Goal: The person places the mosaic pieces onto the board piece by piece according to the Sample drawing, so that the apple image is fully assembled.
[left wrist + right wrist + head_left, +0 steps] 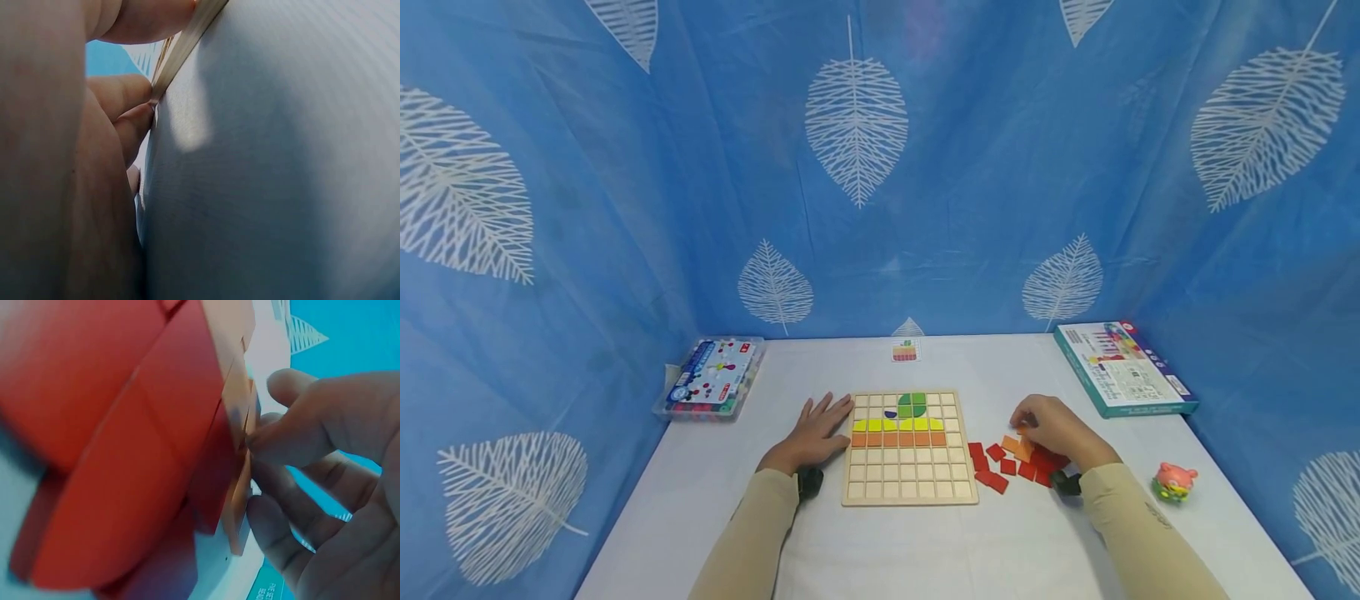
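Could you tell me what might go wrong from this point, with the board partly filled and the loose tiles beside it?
1. The right hand pinches an orange tile out of a tightly overlapped pile of red tiles; lifting it may drag or scatter neighbours.
2. The left hand only rests flat against the wooden board; a nudge could shift it and perhaps unseat the placed tiles.
3. The pink toy sits near the right sleeve and could get knocked.

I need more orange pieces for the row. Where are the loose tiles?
In the head view the loose tiles lie right of the wooden board, under the right hand.
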Demonstrator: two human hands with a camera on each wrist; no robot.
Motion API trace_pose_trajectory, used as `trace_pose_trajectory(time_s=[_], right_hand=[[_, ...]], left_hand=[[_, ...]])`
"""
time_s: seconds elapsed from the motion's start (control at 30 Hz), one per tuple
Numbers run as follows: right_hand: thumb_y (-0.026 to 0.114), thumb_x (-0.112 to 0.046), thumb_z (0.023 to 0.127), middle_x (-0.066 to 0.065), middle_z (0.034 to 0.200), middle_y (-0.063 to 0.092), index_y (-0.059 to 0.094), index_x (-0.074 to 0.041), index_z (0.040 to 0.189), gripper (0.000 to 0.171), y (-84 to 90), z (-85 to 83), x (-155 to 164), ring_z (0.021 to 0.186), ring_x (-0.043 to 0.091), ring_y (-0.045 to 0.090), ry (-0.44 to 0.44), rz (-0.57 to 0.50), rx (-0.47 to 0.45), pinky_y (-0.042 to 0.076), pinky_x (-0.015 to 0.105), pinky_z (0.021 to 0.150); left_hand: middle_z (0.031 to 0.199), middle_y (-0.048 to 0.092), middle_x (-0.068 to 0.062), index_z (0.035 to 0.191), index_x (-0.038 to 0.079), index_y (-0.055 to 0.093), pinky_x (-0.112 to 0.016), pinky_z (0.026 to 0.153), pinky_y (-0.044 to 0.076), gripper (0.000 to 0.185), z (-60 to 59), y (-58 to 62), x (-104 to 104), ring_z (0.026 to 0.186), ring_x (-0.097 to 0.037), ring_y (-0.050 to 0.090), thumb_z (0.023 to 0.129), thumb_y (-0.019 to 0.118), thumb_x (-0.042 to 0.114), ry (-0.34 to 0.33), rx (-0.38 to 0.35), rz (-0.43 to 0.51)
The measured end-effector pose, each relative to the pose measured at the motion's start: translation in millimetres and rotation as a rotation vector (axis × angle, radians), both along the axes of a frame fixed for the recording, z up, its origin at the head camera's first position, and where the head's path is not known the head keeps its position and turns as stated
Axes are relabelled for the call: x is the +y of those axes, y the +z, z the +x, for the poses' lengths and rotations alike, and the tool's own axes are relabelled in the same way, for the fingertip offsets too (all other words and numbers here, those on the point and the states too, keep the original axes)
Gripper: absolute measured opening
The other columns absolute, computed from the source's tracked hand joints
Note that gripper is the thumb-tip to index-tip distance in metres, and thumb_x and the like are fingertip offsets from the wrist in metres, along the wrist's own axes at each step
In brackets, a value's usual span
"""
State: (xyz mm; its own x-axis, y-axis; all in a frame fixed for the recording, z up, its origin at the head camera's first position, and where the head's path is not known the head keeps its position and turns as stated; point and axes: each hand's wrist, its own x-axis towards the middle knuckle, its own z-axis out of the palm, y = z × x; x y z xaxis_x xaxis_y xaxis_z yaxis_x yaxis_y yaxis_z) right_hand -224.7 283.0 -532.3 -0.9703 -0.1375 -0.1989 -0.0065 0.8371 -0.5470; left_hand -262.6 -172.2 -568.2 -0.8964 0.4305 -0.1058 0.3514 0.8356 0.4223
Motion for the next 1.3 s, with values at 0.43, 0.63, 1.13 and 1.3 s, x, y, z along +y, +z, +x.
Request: trace_pose_trajectory(time_s=[0.43, 0.63, 1.13, 1.3], right_hand=[[0.085, -0.004, 0.086, 0.006, 0.105, 0.067, 0.076, -0.007, 0.112, 0.028, -3.5, -1.1, 1.9, 0.097, 0.026, 0.061, -0.037, -0.005, -0.027, 0.059, 0.053, 0.091], [0.085, -0.006, 0.085, 0.006, 0.103, 0.068, 0.078, -0.006, 0.111, 0.027, -4.1, -1.3, 1.0, 0.095, 0.026, 0.061, -0.011, -0.006, 0.006, 0.058, 0.052, 0.093], [0.085, -0.009, 0.086, 0.004, 0.093, 0.064, 0.078, -0.008, 0.1, 0.016, -4.5, -5.2, -8.1, 0.087, 0.024, 0.058, 0.003, 0.039, 0.043, 0.059, 0.043, 0.085], [0.087, -0.008, 0.083, 0.003, 0.091, 0.064, 0.078, -0.009, 0.095, 0.015, -4.0, -2.2, -18.8, 0.086, 0.024, 0.058, 0.026, 0.047, 0.084, 0.058, 0.044, 0.084]], left_hand=[[0.172, 0.026, 0.005, 0.167, 0.02, 0.034, -0.05, 0.125, -0.008, 0.076, -0.7, -0.2, -0.4, 0.16, -0.025, 0.006, 0.098, 0.054, 0.04, -0.005, -0.01, 0.006], [0.172, 0.026, 0.004, 0.167, 0.02, 0.034, -0.051, 0.125, -0.007, 0.075, -1.4, -1.6, -1.5, 0.16, -0.026, 0.006, 0.098, 0.054, 0.04, -0.005, -0.006, 0.02], [0.172, 0.027, 0.004, 0.167, 0.019, 0.034, -0.05, 0.125, -0.008, 0.075, -2.3, -4.3, -2.9, 0.16, -0.026, 0.006, 0.098, 0.053, 0.04, -0.011, 0.004, 0.022], [0.172, 0.027, 0.004, 0.167, 0.018, 0.034, -0.05, 0.125, -0.008, 0.075, -1.5, -2.5, -2.8, 0.16, -0.026, 0.006, 0.098, 0.053, 0.04, -0.016, 0.003, 0.023]])
